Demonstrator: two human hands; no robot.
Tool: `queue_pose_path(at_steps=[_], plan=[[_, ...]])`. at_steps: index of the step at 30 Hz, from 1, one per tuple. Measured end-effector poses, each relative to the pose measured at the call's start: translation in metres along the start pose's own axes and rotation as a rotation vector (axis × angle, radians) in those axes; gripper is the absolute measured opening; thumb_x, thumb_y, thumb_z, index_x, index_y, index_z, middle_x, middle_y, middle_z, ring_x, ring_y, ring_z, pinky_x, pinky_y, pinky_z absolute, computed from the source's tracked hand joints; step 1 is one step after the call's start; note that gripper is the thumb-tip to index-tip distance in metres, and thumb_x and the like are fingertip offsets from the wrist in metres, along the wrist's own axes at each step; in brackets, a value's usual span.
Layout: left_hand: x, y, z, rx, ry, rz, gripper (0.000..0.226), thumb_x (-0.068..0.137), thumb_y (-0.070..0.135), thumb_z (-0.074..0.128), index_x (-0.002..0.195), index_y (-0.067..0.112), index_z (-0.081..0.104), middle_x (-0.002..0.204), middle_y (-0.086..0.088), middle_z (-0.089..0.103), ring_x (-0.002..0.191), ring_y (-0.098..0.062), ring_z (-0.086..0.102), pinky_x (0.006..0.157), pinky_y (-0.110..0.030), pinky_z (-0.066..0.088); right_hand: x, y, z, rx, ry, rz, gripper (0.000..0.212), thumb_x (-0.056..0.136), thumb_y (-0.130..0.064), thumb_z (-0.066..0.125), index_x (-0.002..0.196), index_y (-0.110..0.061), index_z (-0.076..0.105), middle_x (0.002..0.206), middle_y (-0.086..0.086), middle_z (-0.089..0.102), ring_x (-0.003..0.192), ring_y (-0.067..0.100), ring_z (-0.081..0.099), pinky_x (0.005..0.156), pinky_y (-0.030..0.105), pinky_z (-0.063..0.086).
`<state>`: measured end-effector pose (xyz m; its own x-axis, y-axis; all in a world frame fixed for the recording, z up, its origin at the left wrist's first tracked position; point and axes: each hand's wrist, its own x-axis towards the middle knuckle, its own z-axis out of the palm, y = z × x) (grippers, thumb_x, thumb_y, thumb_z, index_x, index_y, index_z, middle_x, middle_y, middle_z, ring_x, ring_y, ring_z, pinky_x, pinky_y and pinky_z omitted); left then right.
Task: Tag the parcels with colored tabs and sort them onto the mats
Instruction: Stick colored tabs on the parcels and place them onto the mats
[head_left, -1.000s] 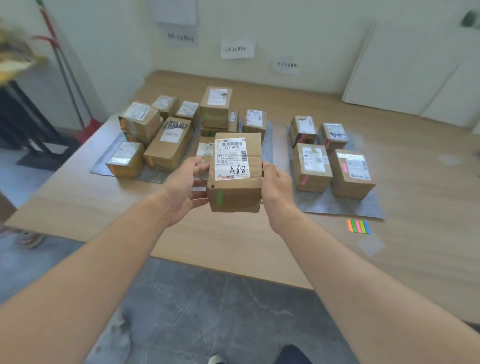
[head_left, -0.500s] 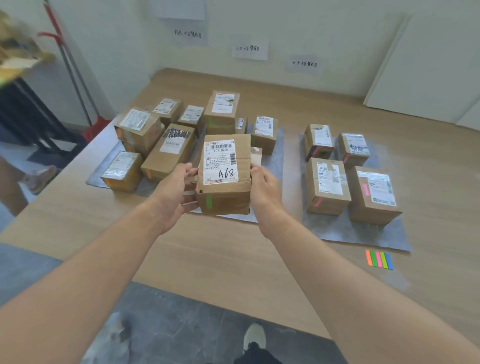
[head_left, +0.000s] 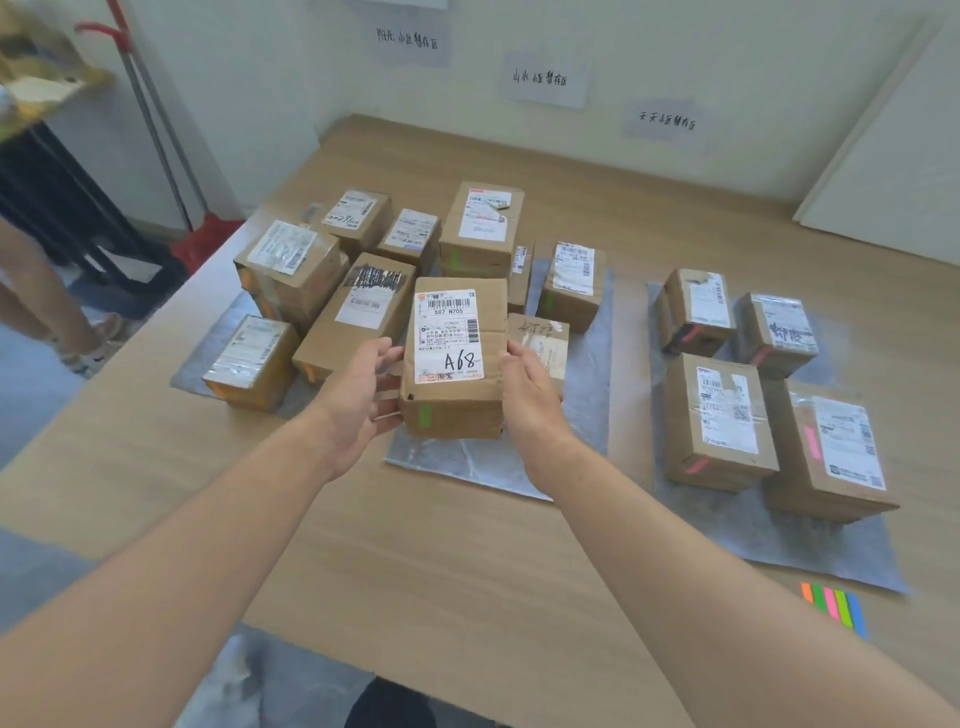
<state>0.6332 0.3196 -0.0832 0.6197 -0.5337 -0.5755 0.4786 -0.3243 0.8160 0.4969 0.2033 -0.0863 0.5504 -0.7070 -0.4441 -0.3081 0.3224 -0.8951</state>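
- Both hands reach in over the near edge of the table. The left hand and the right hand clasp opposite sides of one parcel marked A68, fingers wrapped onto the cardboard.
- By the table's near right corner lies the strip of colored tabs, just in front of the right mat, with nobody touching it.
- The held parcel already wears a green tab on its near face, so its tagging looks done. It sits at the near edge of the middle mat; I cannot tell whether it rests there or hangs just above.
- Four pink-tagged parcels stand on the right mat.
- Green-tagged parcels stand further back on the middle mat.
- The left mat carries a cluster of parcels, some with orange marks.
- No loose parcel waits on bare table, so I judge the sorting nearly over: set this one down, let go.
- Farthest off, paper signs hang on the wall.
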Motion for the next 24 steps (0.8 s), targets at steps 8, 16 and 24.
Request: queue_pose_path(at_steps=[8,16,24], plan=[[0.071,0.016,-0.020,0.021,-0.075,-0.025,0.041,0.105,0.045,0.037,0.130,0.024,0.062,0.132,-0.015,0.064,0.100,-0.024,0.062,0.103,-0.043,0.047,0.054,0.004,0.038,-0.018,0.085,0.073,0.026,0.111,-0.035,0.041,0.135,-0.032,0.051,0.120,-0.014,0.066,0.105,-0.001,0.058,0.073,0.020,0.041],[0.117,0.015,-0.028,0.056,-0.167,-0.082,0.037,0.105,0.042,0.039,0.127,0.023,0.062,0.116,-0.010,0.067,0.092,-0.022,0.064,0.100,-0.043,0.050,0.083,0.014,0.050,-0.003,0.131,0.118,0.018,0.112,-0.032,0.039,0.127,-0.036,0.049,0.112,-0.018,0.064,0.095,-0.007,0.054,0.061,0.006,0.043],[0.139,0.011,-0.026,0.066,-0.241,-0.094,0.031,0.104,0.041,0.039,0.118,0.025,0.062,0.109,-0.005,0.066,0.090,-0.020,0.064,0.085,-0.034,0.051,0.092,0.023,0.054,0.020,0.143,0.102,0.028,0.113,-0.032,0.037,0.139,-0.038,0.045,0.106,-0.030,0.058,0.078,-0.023,0.055,0.055,-0.003,0.037]])
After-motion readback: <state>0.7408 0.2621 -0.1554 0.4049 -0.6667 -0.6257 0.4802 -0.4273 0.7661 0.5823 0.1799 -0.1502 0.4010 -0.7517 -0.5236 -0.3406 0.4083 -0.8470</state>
